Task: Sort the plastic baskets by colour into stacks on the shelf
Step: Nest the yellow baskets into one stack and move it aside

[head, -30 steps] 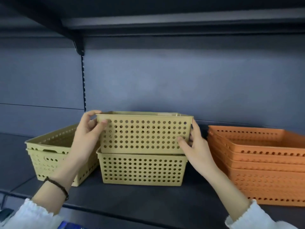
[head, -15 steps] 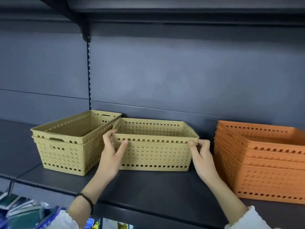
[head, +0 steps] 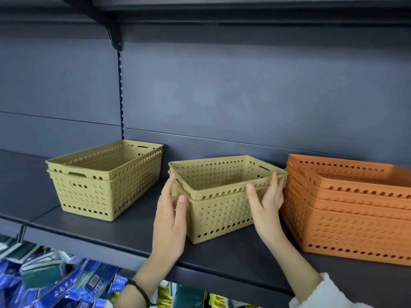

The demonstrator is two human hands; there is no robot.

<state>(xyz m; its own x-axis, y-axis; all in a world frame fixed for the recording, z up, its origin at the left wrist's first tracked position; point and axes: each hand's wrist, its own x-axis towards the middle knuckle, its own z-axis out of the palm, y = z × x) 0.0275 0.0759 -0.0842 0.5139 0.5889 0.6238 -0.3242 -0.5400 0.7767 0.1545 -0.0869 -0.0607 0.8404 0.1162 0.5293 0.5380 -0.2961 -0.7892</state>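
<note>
Two olive-yellow perforated baskets sit nested as a small stack (head: 220, 210) in the middle of the dark shelf (head: 124, 236), turned at a slight angle. My left hand (head: 170, 221) grips the stack's left end and my right hand (head: 265, 203) grips its right end at the rim. A second pair of nested olive-yellow baskets (head: 104, 181) stands to the left. A stack of several orange baskets (head: 347, 210) stands to the right, close to the middle stack's right corner.
The shelf's dark back panel (head: 222, 96) rises behind the baskets, with a slotted upright (head: 121, 94) at left and another shelf overhead. Blue and green packaged goods (head: 55, 278) fill the level below the shelf edge.
The upper yellow basket, held raised above the lower one a second ago, is now nested down into it. The nested stack has turned slightly, and both hands still hold its ends.
</note>
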